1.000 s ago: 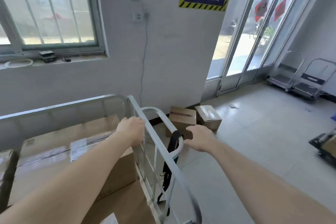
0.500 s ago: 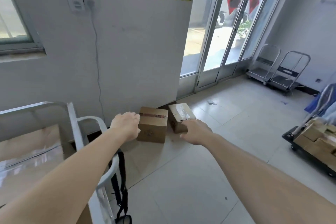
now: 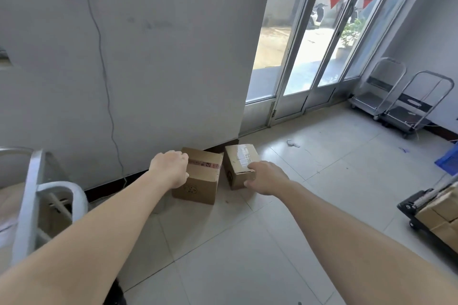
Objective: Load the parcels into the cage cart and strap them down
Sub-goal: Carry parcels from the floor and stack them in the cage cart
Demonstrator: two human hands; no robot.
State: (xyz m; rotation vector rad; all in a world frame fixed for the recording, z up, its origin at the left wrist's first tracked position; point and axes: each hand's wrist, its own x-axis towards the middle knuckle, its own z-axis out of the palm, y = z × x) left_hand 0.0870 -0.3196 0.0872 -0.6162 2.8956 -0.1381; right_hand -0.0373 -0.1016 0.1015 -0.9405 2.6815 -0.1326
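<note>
Parcels: brown-taped carton and clear-taped carton on the floor, touching the wall | my left grip clenched, empty; right grip loosely curled, empty | I judge them light, stiff, tape slick: clasp opposite sides, low.

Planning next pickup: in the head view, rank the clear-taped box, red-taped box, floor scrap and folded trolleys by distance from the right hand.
1. Clear-taped box, by the right hand.
2. Red-taped box, to its left.
3. Floor scrap, near the door.
4. Folded trolleys, far right wall.
</note>
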